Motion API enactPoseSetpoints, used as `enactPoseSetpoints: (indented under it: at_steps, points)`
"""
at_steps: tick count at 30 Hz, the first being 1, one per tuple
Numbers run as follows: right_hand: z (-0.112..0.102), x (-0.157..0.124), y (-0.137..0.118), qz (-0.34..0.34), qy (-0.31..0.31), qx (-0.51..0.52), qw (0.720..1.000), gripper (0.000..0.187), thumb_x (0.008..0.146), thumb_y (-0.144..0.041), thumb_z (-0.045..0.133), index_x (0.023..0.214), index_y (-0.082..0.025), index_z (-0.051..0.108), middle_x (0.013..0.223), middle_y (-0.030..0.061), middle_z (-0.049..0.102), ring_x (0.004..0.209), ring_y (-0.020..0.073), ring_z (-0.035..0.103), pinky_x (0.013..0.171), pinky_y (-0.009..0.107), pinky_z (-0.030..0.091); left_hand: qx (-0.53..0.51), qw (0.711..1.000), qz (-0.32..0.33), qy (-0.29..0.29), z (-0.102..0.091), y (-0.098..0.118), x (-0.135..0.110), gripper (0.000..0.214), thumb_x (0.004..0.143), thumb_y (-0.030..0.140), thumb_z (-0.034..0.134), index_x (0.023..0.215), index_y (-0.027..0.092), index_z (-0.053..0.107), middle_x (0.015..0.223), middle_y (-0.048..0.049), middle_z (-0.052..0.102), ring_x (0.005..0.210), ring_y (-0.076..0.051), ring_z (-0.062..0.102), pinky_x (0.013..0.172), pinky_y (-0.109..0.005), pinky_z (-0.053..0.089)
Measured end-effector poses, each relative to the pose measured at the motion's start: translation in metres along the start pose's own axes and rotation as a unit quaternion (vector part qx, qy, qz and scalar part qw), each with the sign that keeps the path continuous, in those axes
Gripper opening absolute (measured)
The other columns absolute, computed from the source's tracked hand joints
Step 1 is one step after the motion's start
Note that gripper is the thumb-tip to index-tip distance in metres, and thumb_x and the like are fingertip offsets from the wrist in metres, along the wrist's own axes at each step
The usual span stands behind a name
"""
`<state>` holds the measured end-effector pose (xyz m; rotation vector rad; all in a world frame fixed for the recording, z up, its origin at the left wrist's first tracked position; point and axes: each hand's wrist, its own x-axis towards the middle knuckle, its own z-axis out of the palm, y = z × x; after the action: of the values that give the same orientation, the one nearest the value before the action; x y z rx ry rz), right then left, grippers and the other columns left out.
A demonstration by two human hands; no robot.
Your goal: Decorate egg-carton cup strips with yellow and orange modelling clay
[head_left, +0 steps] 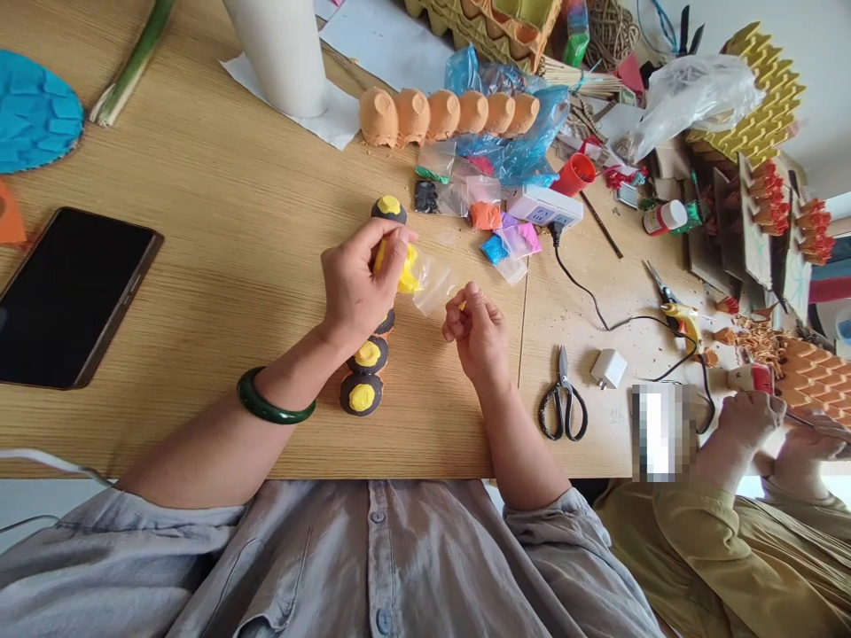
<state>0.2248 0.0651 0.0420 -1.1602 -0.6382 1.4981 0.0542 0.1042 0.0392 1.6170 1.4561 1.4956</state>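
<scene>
My left hand (363, 279) is closed on a clear plastic bag (435, 282) of soft yellow clay (408, 270). To its right, my right hand (480, 341) is closed too, its fingertips pinching a small bit of yellow clay (462, 306). Under and beside my left hand lies a row of cups topped with dark rounds (361, 394), with yellow clay on the ones I can see. Its middle part is hidden behind the hand. Orange shows at the cups' edges.
An orange egg-carton strip (444, 115) lies farther back, by small bags of coloured clay (485, 215) and a power strip (545, 206). Black-handled scissors (563, 399) lie right of my right hand. A phone (73, 297) is at left. A co-worker's hands (751, 425) work at right.
</scene>
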Motion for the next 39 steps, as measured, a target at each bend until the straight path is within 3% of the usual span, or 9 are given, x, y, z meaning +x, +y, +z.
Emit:
enactPoseSetpoints:
  at_steps: [6,11,14,17,21,26,30,35,39]
  points:
    - [-0.003,0.004,0.002,0.059,-0.038,0.050,0.996,0.037,0.102,-0.055,0.078,0.089,-0.021,0.074,0.078,0.0022,0.078,0.062,0.0131,0.067,0.047,0.023,0.053,0.016,1.000,-0.021,-0.005,-0.001,0.000,0.000,0.040,0.119,0.053,0.057,0.107,0.024,0.082,0.098,-0.0040,0.086,0.079,-0.017,0.078,0.067,-0.027,0.061]
    - [-0.007,0.004,0.004,0.037,-0.073,0.057,0.995,0.023,0.093,-0.038,0.090,0.103,-0.021,0.078,0.098,0.0028,0.087,0.084,0.0160,0.081,0.069,0.027,0.072,-0.013,1.000,-0.016,0.011,0.000,-0.007,0.004,0.041,0.117,0.057,0.062,0.103,0.023,0.082,0.095,-0.0043,0.084,0.075,-0.017,0.077,0.066,-0.028,0.060]
    - [-0.007,0.003,0.004,0.024,-0.072,0.031,0.997,0.035,0.080,-0.037,0.102,0.103,-0.023,0.081,0.097,-0.0002,0.087,0.078,0.0132,0.079,0.072,0.027,0.073,-0.015,0.999,-0.026,0.012,-0.003,-0.008,0.005,0.044,0.116,0.062,0.062,0.104,0.026,0.082,0.098,-0.0050,0.085,0.086,-0.020,0.081,0.072,-0.031,0.063]
    - [-0.007,0.003,0.004,0.021,-0.064,0.010,0.998,0.043,0.076,-0.052,0.106,0.091,-0.022,0.078,0.079,-0.0033,0.081,0.059,0.0099,0.068,0.058,0.025,0.066,-0.009,0.999,-0.047,-0.002,-0.005,-0.006,0.005,0.045,0.116,0.065,0.061,0.107,0.028,0.083,0.104,-0.0054,0.087,0.093,-0.023,0.082,0.072,-0.033,0.064]
    - [-0.007,0.004,0.002,0.022,-0.049,-0.006,0.999,0.054,0.080,-0.063,0.100,0.076,-0.023,0.064,0.068,-0.0052,0.070,0.051,0.0090,0.063,0.047,0.023,0.059,-0.012,0.999,-0.037,0.006,-0.004,-0.002,0.003,0.051,0.116,0.067,0.059,0.104,0.024,0.083,0.099,-0.0060,0.087,0.078,-0.019,0.078,0.062,-0.031,0.058]
    - [-0.008,0.004,0.003,0.023,-0.047,0.005,0.999,0.029,0.080,-0.035,0.095,0.096,-0.021,0.075,0.089,-0.0007,0.079,0.073,0.0113,0.073,0.066,0.025,0.069,-0.015,1.000,-0.019,0.006,-0.002,0.001,0.002,0.051,0.118,0.065,0.059,0.103,0.022,0.082,0.095,-0.0055,0.084,0.077,-0.017,0.079,0.068,-0.030,0.059]
    - [-0.008,0.002,0.002,0.010,-0.056,0.016,0.998,0.018,0.075,-0.023,0.081,0.093,-0.019,0.077,0.087,-0.0028,0.069,0.073,0.0096,0.064,0.068,0.026,0.070,-0.015,1.000,-0.008,0.008,-0.003,0.003,0.002,0.049,0.119,0.063,0.058,0.102,0.023,0.081,0.096,-0.0052,0.085,0.082,-0.020,0.081,0.073,-0.032,0.062]
    - [-0.001,-0.004,-0.001,0.024,-0.086,0.008,0.996,0.041,0.082,-0.055,0.096,0.091,-0.021,0.075,0.079,-0.0061,0.053,0.064,0.0082,0.048,0.054,0.023,0.061,0.011,1.000,-0.024,-0.009,-0.003,0.006,0.000,0.046,0.120,0.058,0.055,0.109,0.021,0.080,0.103,-0.0062,0.088,0.088,-0.020,0.082,0.082,-0.032,0.064]
    - [0.004,-0.008,0.003,0.026,-0.133,-0.044,0.990,0.060,0.076,-0.073,0.101,0.086,-0.021,0.073,0.074,-0.0067,0.050,0.061,0.0087,0.046,0.048,0.022,0.053,0.028,0.999,-0.027,-0.030,-0.002,0.007,-0.002,0.043,0.120,0.054,0.052,0.112,0.021,0.080,0.109,-0.0073,0.089,0.093,-0.022,0.083,0.085,-0.031,0.066]
